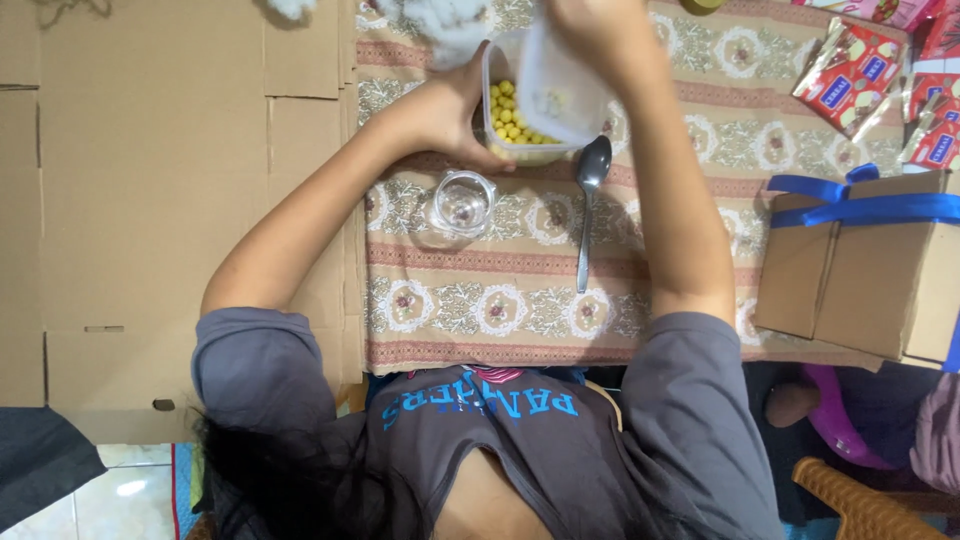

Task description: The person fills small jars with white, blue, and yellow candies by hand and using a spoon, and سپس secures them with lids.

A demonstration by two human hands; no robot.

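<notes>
Both hands meet at the plastic container (520, 120) of yellow balls: left hand (455, 110) grips its side, right hand (590, 30) pinches the lid (560, 85) above.

1. We see yellow balls (510, 118) in a translucent white container (535, 100).
2. Cloth (500, 300): beige, floral medallions, pinkish-red stripes.
3. Spoon (590, 200): silver. Glass (462, 203): clear.
4. Cardboard box (860, 280): brown, with a blue ribbon (860, 200).
5. Packets (850, 75): red with blue and white patches.
6. Shirt (480, 450): grey, blue lettering.
7. Flat cardboard (150, 200): plain tan.
</notes>
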